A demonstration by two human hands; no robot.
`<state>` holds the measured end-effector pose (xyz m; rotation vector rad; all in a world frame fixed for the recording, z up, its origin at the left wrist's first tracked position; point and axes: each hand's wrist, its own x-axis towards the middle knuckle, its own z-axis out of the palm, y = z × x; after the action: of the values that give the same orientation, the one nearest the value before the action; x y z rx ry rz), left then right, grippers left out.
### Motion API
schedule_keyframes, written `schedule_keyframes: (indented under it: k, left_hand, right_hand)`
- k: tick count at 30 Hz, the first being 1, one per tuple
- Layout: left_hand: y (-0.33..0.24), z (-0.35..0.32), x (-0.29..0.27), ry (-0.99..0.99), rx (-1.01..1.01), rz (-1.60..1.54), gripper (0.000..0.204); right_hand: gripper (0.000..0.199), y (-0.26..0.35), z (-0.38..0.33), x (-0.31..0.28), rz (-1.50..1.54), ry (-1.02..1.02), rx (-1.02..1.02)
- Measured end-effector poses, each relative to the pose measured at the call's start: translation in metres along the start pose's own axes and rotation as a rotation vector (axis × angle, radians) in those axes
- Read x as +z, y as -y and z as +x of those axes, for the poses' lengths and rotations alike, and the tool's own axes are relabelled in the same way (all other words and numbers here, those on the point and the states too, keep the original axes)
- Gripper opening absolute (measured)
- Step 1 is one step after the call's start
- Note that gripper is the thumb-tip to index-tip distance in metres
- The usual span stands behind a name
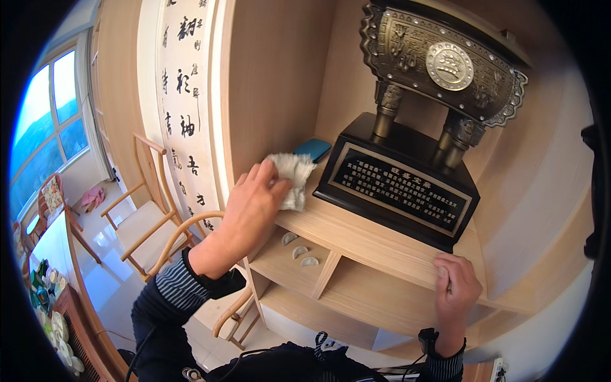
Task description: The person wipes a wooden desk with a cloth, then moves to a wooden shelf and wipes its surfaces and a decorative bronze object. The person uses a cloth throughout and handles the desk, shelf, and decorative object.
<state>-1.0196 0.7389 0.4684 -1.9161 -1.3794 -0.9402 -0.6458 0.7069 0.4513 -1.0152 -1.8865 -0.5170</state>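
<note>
My left hand (251, 200) is closed on a crumpled white cloth (294, 181), pressing it to the wooden shelf (375, 239) at its left end. Just behind the cloth lies a flat blue object (312, 149), by the side wall. To the right stands a bronze-coloured ding vessel ornament (439, 63) on a black base (401, 184) with an inscribed plaque. My right hand (457, 290) rests against the shelf's front edge, right of the base's near corner. Its fingers are curled in, with nothing visible in them.
Below, three small pale crescent-shaped pieces (299, 252) lie in a shelf compartment beside a wooden divider (326, 275). Wooden armchairs (149, 229) stand at the left. A calligraphy scroll (184, 114) hangs beside the cabinet. Farther left is a table (57, 248) with several green and white items.
</note>
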Motion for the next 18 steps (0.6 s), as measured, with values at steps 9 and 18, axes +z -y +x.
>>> schedule_keyframes:
  k: [9, 18]
  left_hand:
    - [-0.052, 0.012, 0.022, -0.118, -0.059, -0.187, 0.032]
    - [-0.072, 0.015, 0.018, 0.120, -0.154, -0.420, 0.035]
  right_hand:
    - [0.009, -0.002, 0.000, -0.001, 0.002, 0.000, 0.000]
    - [0.012, -0.005, 0.000, -0.001, -0.012, -0.006, -0.022]
